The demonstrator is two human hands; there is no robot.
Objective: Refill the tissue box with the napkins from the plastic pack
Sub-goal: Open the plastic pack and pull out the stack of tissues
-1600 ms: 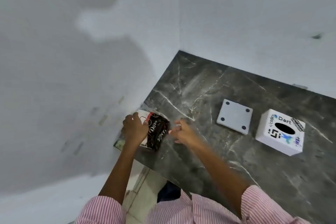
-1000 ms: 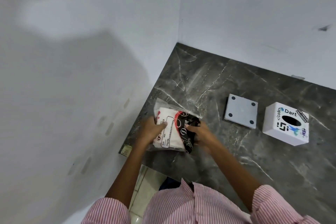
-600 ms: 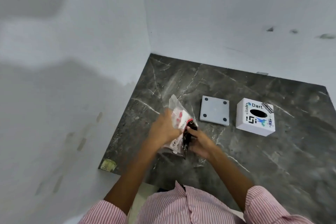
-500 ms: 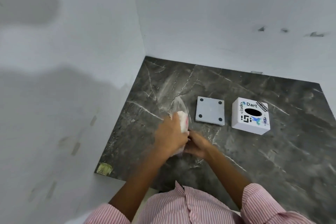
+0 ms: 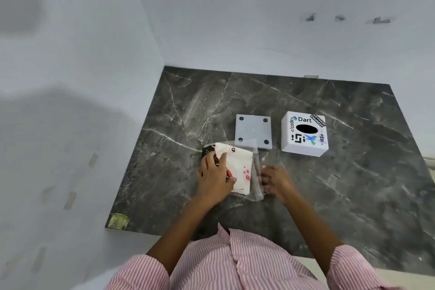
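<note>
The plastic pack of napkins (image 5: 240, 167) lies flat on the dark marble counter (image 5: 329, 195), white with red and black print and a clear flap on its right side. My left hand (image 5: 215, 178) presses down on the pack's left half. My right hand (image 5: 275, 180), blurred, is at the clear flap on the right edge; whether it grips the flap I cannot tell. The white tissue box (image 5: 304, 134), with stickers and a dark oval slot on top, stands to the upper right. Its grey base plate (image 5: 253, 131) lies between box and pack.
White walls close the counter at the left and back. The counter's front edge runs just before my body. A small sticker (image 5: 117, 221) marks the front left corner.
I lifted the pack from the counter's left edge, turned it between both hands and laid it flat near the base plate. The camera view shifted to the right.
</note>
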